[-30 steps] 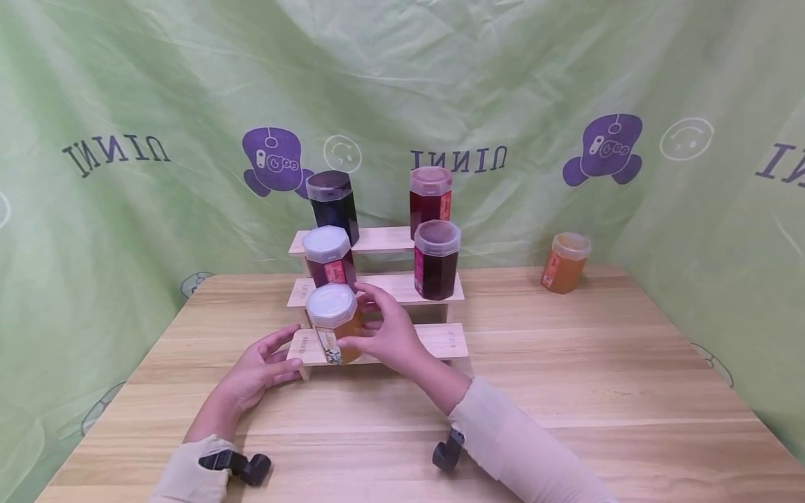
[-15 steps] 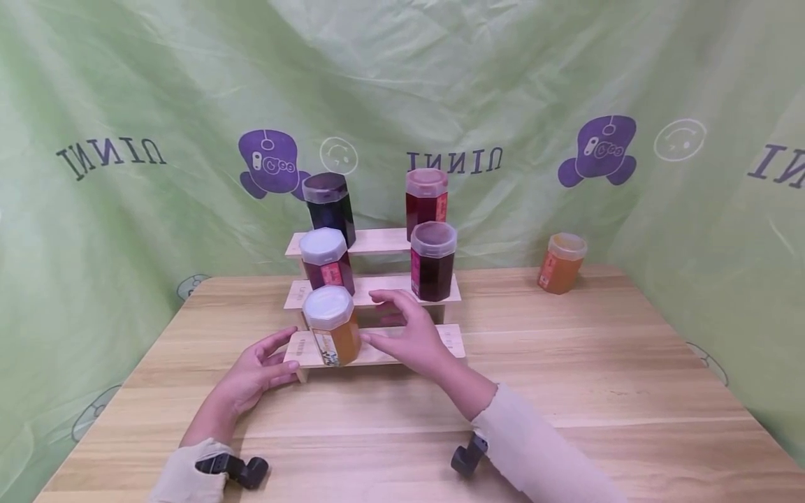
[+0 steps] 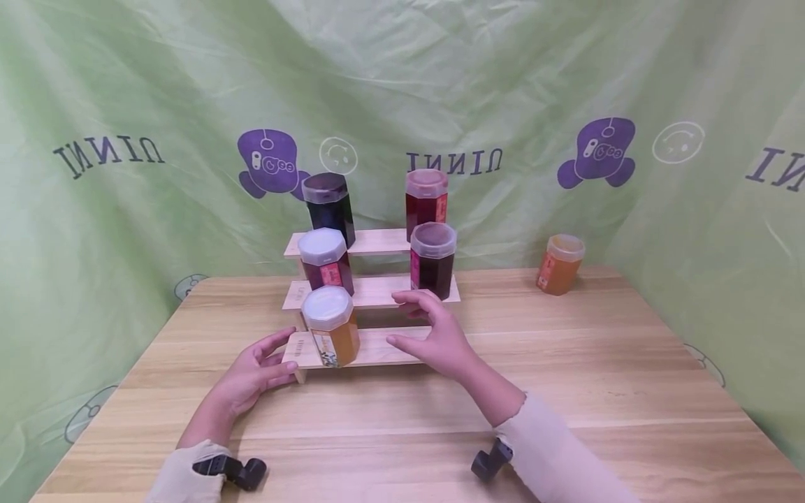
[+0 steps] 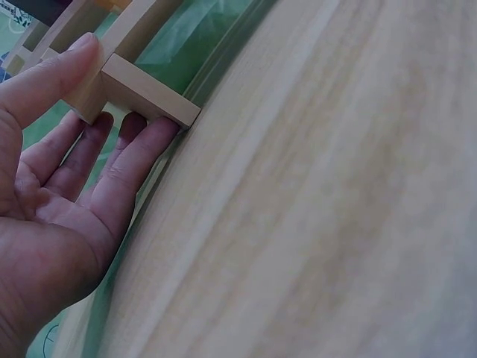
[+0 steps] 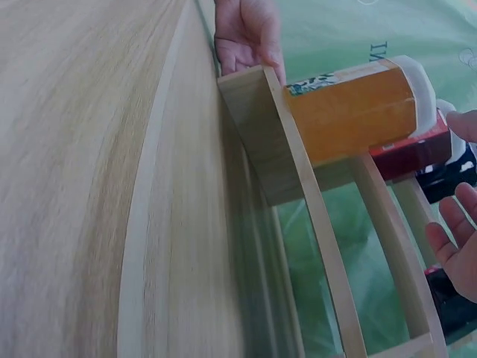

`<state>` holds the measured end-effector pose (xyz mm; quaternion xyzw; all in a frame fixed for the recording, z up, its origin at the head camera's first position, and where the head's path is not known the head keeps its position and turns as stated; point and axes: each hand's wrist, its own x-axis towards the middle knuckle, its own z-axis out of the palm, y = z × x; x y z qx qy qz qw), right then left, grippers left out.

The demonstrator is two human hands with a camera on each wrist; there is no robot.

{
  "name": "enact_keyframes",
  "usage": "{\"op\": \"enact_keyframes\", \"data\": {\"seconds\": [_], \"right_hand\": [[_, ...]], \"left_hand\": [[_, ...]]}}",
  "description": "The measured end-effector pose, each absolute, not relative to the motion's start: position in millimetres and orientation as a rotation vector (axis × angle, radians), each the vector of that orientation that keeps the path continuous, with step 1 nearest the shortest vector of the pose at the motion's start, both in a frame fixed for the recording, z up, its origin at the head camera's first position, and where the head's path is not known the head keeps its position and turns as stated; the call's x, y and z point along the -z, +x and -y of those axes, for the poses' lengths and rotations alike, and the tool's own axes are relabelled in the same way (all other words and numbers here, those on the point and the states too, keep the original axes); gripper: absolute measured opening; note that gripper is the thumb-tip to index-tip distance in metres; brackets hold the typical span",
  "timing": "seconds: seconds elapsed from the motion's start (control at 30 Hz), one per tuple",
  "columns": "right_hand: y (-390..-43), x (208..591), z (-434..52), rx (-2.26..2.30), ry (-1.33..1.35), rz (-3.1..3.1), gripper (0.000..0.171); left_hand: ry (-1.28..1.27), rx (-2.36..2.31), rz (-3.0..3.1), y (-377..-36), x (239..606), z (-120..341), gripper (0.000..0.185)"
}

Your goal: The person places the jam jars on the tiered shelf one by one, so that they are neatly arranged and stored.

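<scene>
An orange jar (image 3: 331, 334) with a white lid stands at the 9 o'clock end of the lowest step of a wooden stand (image 3: 383, 347) on the table (image 3: 566, 391). The left hand (image 3: 254, 369) braces the stand's corner, fingers (image 4: 123, 160) straight, gripping nothing. The right hand (image 3: 440, 335) hovers at the jar's 3 o'clock, fingers loosely spread, empty. Best done by keeping that brace firm so the stand stays steady.

A light wooden table (image 3: 629, 391) stands before a wrinkled green printed backdrop (image 3: 503, 70)
</scene>
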<state>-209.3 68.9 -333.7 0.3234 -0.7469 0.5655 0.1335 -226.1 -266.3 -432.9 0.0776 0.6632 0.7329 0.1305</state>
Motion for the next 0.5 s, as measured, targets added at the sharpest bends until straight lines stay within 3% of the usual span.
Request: {"op": "enact_keyframes", "data": {"seconds": [0.5], "right_hand": [[-208.8, 340.3, -93.1, -1.656, 0.905, 2.104, 0.053]], "left_hand": [[0.219, -2.124, -1.923, -225.3, 430.4, 264.6, 0.076]]}}
